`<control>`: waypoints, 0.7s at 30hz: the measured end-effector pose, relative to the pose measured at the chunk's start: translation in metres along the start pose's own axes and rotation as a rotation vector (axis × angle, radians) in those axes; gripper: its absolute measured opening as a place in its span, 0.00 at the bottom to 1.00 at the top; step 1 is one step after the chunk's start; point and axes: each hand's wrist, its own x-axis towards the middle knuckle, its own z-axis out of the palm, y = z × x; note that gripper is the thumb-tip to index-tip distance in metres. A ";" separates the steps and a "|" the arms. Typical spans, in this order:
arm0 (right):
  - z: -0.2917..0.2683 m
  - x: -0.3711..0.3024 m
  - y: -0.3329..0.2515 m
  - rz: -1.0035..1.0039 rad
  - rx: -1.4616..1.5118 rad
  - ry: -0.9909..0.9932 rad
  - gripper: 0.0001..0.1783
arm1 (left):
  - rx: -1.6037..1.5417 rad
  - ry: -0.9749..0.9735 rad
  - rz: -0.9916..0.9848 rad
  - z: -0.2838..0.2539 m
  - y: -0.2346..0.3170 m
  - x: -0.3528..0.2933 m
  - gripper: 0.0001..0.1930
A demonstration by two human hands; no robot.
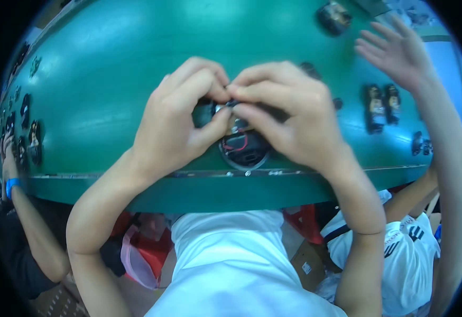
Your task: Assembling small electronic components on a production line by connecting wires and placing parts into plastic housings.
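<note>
At the near edge of the green table lies an opened black electronic device (246, 154) with a rounded end. A thin red wire (245, 141) loops over its inside. My left hand (178, 111) is bent over its upper part, thumb and forefinger pinched together. Facing it, my right hand (289, 105) pinches at the same spot, and the fingertips of both hands nearly meet. Whatever small part lies between them is hidden by the fingers.
A co-worker's open hand (395, 55) reaches over the green table (136, 47) from the right. Near it lie two similar dark devices (375, 108) and another dark unit (334, 18). At the left, a person with a blue wristband (12, 183) is beside several more devices (34, 142).
</note>
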 end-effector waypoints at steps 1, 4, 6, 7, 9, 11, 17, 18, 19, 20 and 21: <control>0.000 0.001 -0.001 0.017 0.017 -0.019 0.10 | 0.000 0.016 0.020 -0.001 0.002 -0.002 0.11; -0.002 0.007 -0.006 0.013 0.006 -0.035 0.11 | 0.081 0.019 0.023 -0.004 0.003 -0.002 0.12; -0.002 0.008 -0.008 0.052 -0.026 -0.028 0.13 | 0.085 0.028 0.036 -0.005 0.001 0.001 0.12; 0.002 0.010 -0.010 0.036 -0.028 -0.024 0.14 | 0.096 0.029 0.023 -0.008 0.001 -0.001 0.12; 0.001 0.014 -0.012 0.016 -0.040 -0.054 0.14 | 0.105 0.043 0.027 -0.012 -0.003 -0.003 0.12; -0.001 0.013 -0.012 0.026 -0.061 -0.082 0.14 | 0.096 0.031 0.036 -0.012 -0.007 -0.005 0.12; -0.002 0.010 -0.011 0.018 -0.059 -0.068 0.13 | 0.089 0.023 0.018 -0.012 -0.004 -0.005 0.10; -0.003 0.010 -0.012 0.004 -0.048 -0.071 0.13 | 0.083 0.028 0.029 -0.012 -0.005 -0.006 0.10; -0.002 0.012 -0.013 -0.018 -0.033 -0.076 0.13 | 0.064 0.044 0.037 -0.016 -0.004 -0.009 0.10; -0.003 0.013 -0.013 -0.035 -0.018 -0.077 0.13 | 0.091 0.067 0.019 -0.022 -0.005 -0.009 0.10; -0.005 0.013 -0.015 0.009 -0.046 -0.066 0.13 | 0.146 0.121 0.042 -0.030 -0.005 -0.009 0.09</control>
